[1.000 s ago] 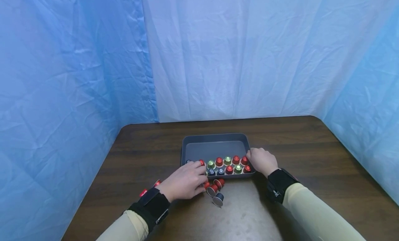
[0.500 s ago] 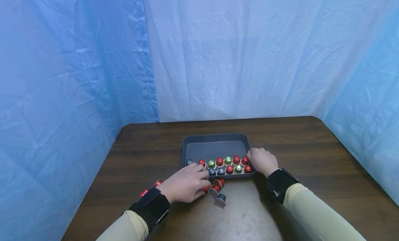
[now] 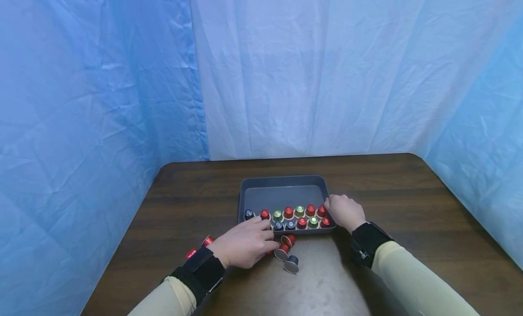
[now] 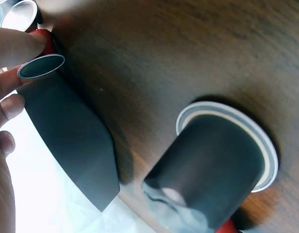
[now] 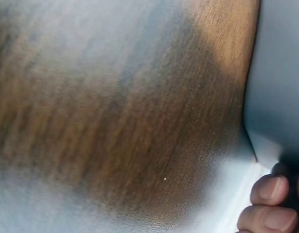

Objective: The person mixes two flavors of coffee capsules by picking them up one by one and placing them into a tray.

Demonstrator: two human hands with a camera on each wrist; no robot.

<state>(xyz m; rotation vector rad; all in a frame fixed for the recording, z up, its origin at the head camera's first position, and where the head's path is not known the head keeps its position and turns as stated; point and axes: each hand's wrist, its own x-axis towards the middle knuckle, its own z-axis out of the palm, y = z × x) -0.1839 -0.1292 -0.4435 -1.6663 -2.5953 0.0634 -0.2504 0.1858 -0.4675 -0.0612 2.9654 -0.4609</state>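
My left hand (image 3: 247, 243) is over the table just in front of the baking tray (image 3: 282, 193). In the left wrist view its thumb and a finger pinch a red coffee capsule (image 4: 48, 42), its lid facing the camera. Close to these fingers lie two more red capsules (image 3: 288, 240) and a dark blue capsule (image 3: 292, 264). Inside the tray, red, green and blue capsules (image 3: 301, 223) stand lid down in rows along the near side; my left hand covers part of them. My right hand (image 3: 345, 211) grips the tray's right rim.
Left of my left wrist lie red capsules (image 3: 207, 241), partly hidden. A dark capsule (image 4: 212, 160) lies on its side below the left wrist camera. The brown wooden table (image 3: 196, 193) is bounded by blue and white sheets (image 3: 261, 71).
My left hand has moved slightly right and nearer, its fingers now on a red capsule. The loose capsules beside it have shifted slightly right. My right hand stays on the tray.
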